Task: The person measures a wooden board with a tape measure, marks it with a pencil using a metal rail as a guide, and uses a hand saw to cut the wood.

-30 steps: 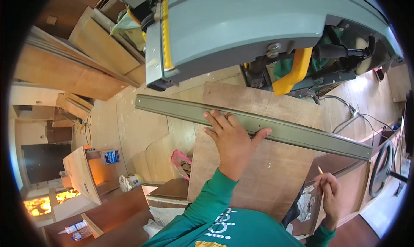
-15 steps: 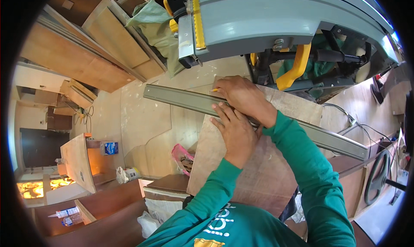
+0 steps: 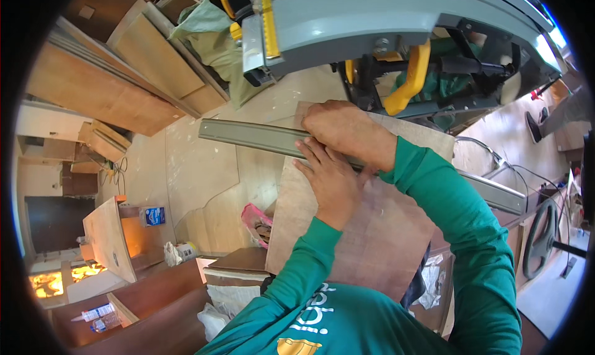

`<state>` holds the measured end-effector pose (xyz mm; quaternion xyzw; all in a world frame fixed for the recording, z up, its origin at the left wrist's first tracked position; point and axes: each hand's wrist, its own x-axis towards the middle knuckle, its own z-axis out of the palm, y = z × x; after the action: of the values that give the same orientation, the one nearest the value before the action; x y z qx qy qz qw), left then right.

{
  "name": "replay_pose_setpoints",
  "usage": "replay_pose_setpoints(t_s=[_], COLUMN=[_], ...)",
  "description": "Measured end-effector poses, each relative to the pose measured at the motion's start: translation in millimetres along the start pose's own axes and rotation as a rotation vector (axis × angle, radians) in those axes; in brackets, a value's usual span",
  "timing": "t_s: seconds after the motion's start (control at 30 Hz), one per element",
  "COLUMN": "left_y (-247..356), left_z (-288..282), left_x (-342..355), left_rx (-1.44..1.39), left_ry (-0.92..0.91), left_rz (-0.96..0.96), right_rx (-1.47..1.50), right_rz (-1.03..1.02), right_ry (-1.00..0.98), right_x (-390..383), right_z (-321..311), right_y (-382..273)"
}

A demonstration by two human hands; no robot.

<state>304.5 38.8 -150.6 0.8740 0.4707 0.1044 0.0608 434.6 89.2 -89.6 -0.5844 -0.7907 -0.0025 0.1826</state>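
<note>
A long grey metal rail (image 3: 248, 135) lies slantwise across a wide brown wooden board (image 3: 359, 243) in front of me, with both ends reaching past the board. My left hand (image 3: 333, 184) rests on the rail, its fingers spread and lying on top. Just beyond it, my right hand (image 3: 353, 132) is closed at the rail's far edge, near the board's far left corner. The back of the right hand hides what its fingers hold; a thin yellow tip like a pencil's showed there earlier.
A large grey machine with a yellow lever (image 3: 409, 79) stands close beyond the board. Wooden panels (image 3: 111, 82) lean at the far left. A pink bag (image 3: 255, 223) is beside the board, and an open wooden box (image 3: 167, 274) is at lower left. Cables (image 3: 496, 159) run at right.
My right hand has turned and curled further over, so the yellow tip no longer shows. The left hand stays on the rail. The whole view has shifted slightly.
</note>
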Motion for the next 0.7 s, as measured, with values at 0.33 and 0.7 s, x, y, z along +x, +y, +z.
replay_pose_setpoints(t_s=[0.33,0.7], left_y=[5,8], left_z=[-9,-5], left_x=[5,3], left_rx=[-0.003,-0.031], left_ry=[-0.015,0.007], left_rz=[-0.033,-0.021], right_rx=[-0.174,-0.339], right_rz=[0.099,0.381], right_ry=[-0.282,-0.405], right_x=[-85,-236], right_z=[-67,-121], right_y=[2,49])
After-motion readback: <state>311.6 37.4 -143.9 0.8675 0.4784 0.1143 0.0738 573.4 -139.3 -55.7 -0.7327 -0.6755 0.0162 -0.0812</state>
